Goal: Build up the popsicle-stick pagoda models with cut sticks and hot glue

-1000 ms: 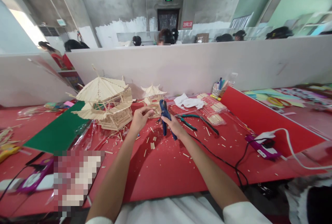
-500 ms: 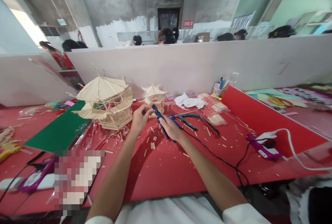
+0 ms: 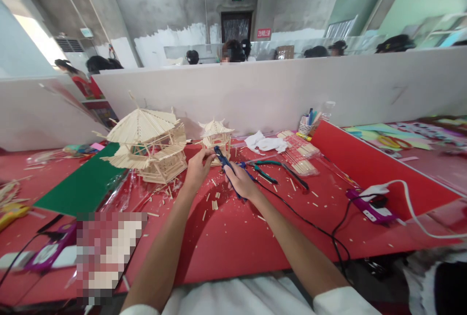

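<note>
My right hand [image 3: 239, 178] is closed around a pair of dark blue pliers [image 3: 222, 155], jaws pointing away from me. Close to the jaws, my left hand [image 3: 198, 169] pinches with thumb and fingertips; whatever is between them is too small to make out. Just behind the hands stands a small wooden-stick pavilion model [image 3: 218, 130], its lower part partly covered. A larger stick pavilion [image 3: 144, 132] stands to the left. Right of my right hand lies a green-handled cutting tool [image 3: 267, 176], near a blue item with a black cord, half hidden by the hand.
Stick offcuts [image 3: 215, 204] litter the red table [image 3: 226, 251]. A white cloth [image 3: 265, 142], bagged sticks [image 3: 301, 154] and a pen basket [image 3: 307, 125] are at the back right. Purple power strips [image 3: 372, 210] flank both sides; a white partition [image 3: 255, 91] stands behind.
Both hands and the pliers stay almost in place, with only a tiny shift in the right fingers. The view has moved very slightly.
</note>
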The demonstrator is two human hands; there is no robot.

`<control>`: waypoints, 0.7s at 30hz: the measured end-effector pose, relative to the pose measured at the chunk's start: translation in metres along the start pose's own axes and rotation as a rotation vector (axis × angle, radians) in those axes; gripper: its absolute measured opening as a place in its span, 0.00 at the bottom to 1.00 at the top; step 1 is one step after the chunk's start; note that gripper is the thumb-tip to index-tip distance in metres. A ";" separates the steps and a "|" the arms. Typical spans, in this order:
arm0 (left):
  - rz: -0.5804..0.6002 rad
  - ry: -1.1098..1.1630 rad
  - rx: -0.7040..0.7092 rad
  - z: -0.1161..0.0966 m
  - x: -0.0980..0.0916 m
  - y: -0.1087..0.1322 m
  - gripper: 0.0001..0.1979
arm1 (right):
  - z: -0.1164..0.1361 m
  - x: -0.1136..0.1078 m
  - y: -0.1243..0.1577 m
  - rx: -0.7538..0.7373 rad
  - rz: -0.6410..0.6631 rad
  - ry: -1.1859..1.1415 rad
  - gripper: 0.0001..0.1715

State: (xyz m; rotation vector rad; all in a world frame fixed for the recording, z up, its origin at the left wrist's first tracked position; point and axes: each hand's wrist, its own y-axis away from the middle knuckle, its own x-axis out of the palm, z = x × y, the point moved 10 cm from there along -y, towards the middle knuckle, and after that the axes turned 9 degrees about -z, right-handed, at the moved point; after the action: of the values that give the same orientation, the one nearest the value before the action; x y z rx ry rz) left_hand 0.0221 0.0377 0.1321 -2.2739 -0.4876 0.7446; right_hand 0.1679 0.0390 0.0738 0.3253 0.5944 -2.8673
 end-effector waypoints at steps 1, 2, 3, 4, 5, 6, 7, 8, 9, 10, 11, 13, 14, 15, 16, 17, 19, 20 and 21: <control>0.007 -0.002 0.016 -0.001 0.001 0.000 0.10 | 0.000 -0.001 0.000 -0.002 -0.002 0.002 0.23; 0.013 -0.002 0.035 -0.003 0.003 0.001 0.09 | 0.001 -0.001 0.000 -0.005 -0.004 0.007 0.23; 0.015 -0.002 0.054 -0.005 0.003 0.001 0.09 | 0.001 -0.002 0.000 -0.009 -0.005 0.014 0.22; 0.017 -0.004 0.073 -0.006 0.004 0.001 0.09 | 0.001 -0.002 0.000 -0.013 -0.007 0.022 0.22; 0.016 -0.011 0.091 -0.007 0.004 0.001 0.09 | 0.001 -0.003 0.000 -0.018 -0.010 0.029 0.22; 0.014 -0.023 0.110 -0.008 0.003 0.001 0.09 | 0.002 -0.004 0.000 -0.021 -0.011 0.037 0.22; 0.012 -0.040 0.130 -0.009 0.002 0.001 0.09 | 0.002 -0.004 0.000 -0.024 -0.011 0.044 0.22; 0.010 -0.062 0.149 -0.010 0.001 0.001 0.09 | 0.002 -0.005 0.000 -0.026 -0.010 0.051 0.22; 0.008 -0.087 0.168 -0.011 0.000 0.001 0.09 | 0.001 -0.005 0.000 -0.026 -0.005 0.058 0.21; 0.009 -0.112 0.187 -0.012 -0.001 0.001 0.09 | 0.001 -0.005 0.000 -0.024 0.005 0.065 0.21; 0.013 -0.134 0.205 -0.013 -0.002 0.001 0.10 | 0.001 -0.005 0.000 -0.022 0.016 0.072 0.21; 0.036 -0.163 0.233 -0.015 -0.002 0.002 0.10 | 0.000 -0.004 0.000 -0.022 0.035 0.088 0.21; 0.053 -0.171 0.244 -0.016 -0.001 0.003 0.10 | 0.000 -0.004 0.001 -0.024 0.039 0.097 0.21; 0.069 -0.178 0.251 -0.017 0.000 0.004 0.10 | 0.000 -0.004 0.001 -0.026 0.037 0.106 0.21; 0.081 -0.186 0.257 -0.018 0.000 0.004 0.10 | 0.000 -0.004 0.001 -0.029 0.035 0.114 0.21; 0.090 -0.197 0.261 -0.018 0.001 0.004 0.10 | 0.000 -0.004 0.001 -0.029 0.035 0.119 0.21; 0.093 -0.223 0.265 -0.017 0.001 0.004 0.10 | 0.000 -0.004 0.001 -0.026 0.039 0.120 0.21; 0.090 -0.234 0.264 -0.017 0.000 0.003 0.11 | 0.000 -0.003 0.001 -0.022 0.044 0.120 0.21; 0.090 -0.243 0.261 -0.016 0.000 0.003 0.11 | 0.000 -0.003 0.001 -0.019 0.050 0.120 0.21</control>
State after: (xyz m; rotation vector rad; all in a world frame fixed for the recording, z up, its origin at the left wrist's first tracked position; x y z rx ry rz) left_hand 0.0325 0.0275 0.1399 -1.9829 -0.3756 1.0730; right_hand 0.1710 0.0390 0.0740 0.5041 0.6251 -2.8079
